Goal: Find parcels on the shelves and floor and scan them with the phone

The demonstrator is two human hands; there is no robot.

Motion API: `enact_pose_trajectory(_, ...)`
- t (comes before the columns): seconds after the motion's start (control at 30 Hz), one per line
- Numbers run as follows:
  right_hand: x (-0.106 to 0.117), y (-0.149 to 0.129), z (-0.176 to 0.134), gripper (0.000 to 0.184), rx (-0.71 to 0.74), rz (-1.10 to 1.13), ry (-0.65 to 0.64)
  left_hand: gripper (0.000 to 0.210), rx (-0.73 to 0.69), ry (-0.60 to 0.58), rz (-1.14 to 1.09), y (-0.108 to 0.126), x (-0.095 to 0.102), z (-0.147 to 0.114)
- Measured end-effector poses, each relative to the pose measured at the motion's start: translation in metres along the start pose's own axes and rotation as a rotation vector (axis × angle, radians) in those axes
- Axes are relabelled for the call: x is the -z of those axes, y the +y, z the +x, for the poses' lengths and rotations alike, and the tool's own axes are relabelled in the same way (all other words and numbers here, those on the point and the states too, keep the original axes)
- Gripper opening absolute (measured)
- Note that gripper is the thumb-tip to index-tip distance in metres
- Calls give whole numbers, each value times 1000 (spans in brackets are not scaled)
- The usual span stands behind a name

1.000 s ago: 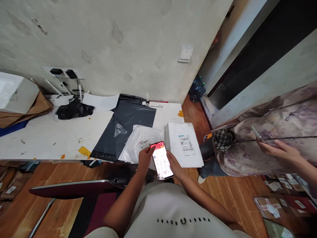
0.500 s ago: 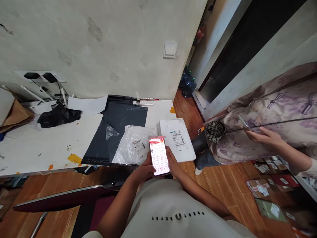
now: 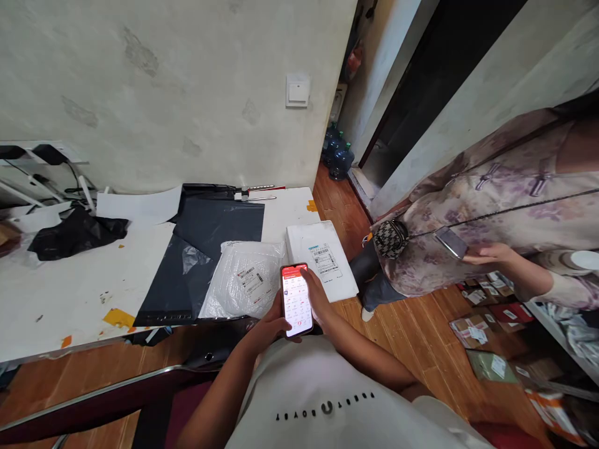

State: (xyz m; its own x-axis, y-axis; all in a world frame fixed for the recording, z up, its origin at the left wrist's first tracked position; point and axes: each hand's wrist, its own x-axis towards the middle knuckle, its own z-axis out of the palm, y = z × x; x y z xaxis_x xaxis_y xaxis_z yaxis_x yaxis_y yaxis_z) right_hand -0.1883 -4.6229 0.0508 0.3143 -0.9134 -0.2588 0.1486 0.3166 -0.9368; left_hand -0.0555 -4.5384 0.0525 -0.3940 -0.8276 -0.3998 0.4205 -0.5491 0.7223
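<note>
A smartphone [image 3: 298,307] with a lit red and white screen is held upright in front of my chest. My left hand [image 3: 270,324] is closed round its left side, the thumb by the lower edge of the screen. On the right edge, my right hand [image 3: 320,299] grips it too, with its thumb over the upper right of the screen. Just beyond the phone lie a white bubble mailer [image 3: 234,271] with a label and a white box [image 3: 309,234] with a shipping label. Under the mailer is a dark grey plastic mailing bag [image 3: 163,280].
A white table [image 3: 60,305] runs along the wall, with a black crumpled bag [image 3: 79,231] and a paper sheet [image 3: 140,202] on it. At right stands another person [image 3: 430,249] holding a phone [image 3: 452,242]. Parcels [image 3: 491,365] lie on the floor behind that person.
My view has turned right, shifting the table leftward. My right thumb has moved up over the screen's top, and the screen has scrolled. The other person's phone has tilted.
</note>
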Motion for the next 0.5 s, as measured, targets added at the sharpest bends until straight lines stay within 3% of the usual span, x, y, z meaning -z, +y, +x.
enact_pose_trajectory(0.3,14,3,-23,33,-23,-3,-271,114,-63,135,-44,8,-2,-5)
enact_pose_trajectory(0.5,18,7,-25,41,-2,87,-334,112,-93,152,-30,7,0,1)
